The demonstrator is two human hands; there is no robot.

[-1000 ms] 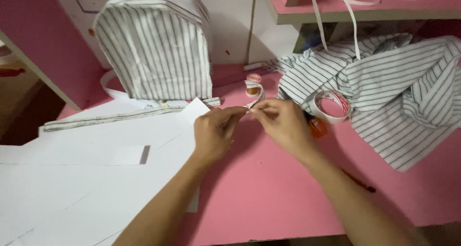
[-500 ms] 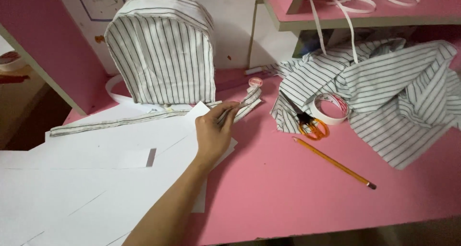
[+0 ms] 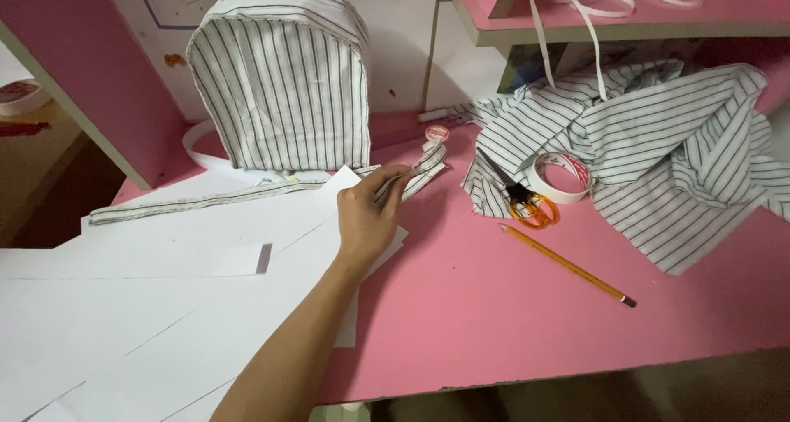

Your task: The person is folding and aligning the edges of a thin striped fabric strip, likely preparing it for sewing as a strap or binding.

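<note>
head view: only one camera, i go near to far.
left hand (image 3: 368, 216): the only hand i see, forearm coming up from the near edge; fingers (image 3: 393, 177) pinched on the striped fabric strip (image 3: 247, 194), thumb on top, gripping near its right end where it folds.
right hand: out of frame, so i can't tell its fingers.
strip placement: lies flat, running left to right across the paper sheets (image 3: 123, 298), right end bent up toward a small pink-topped spool (image 3: 436, 132); i read the pinch as holding the fold flat and in line.
striped bag shape (image 3: 284, 76): stands upright just behind the strip, far left of centre, same cloth; probably kept close for matching.
pink table (image 3: 510, 323): bare pink patch near right of the hand.
scissors (image 3: 527, 204): orange handles, right of the hand, blades tucked under the loose striped cloth (image 3: 658, 158), within reach.
tape roll (image 3: 561, 177): touching the cloth edge, just right of the scissors.
pencil (image 3: 568, 265): lies diagonally, near right, apart from the hand.
shelf (image 3: 576, 18): far right, white straps hanging off it.
</note>
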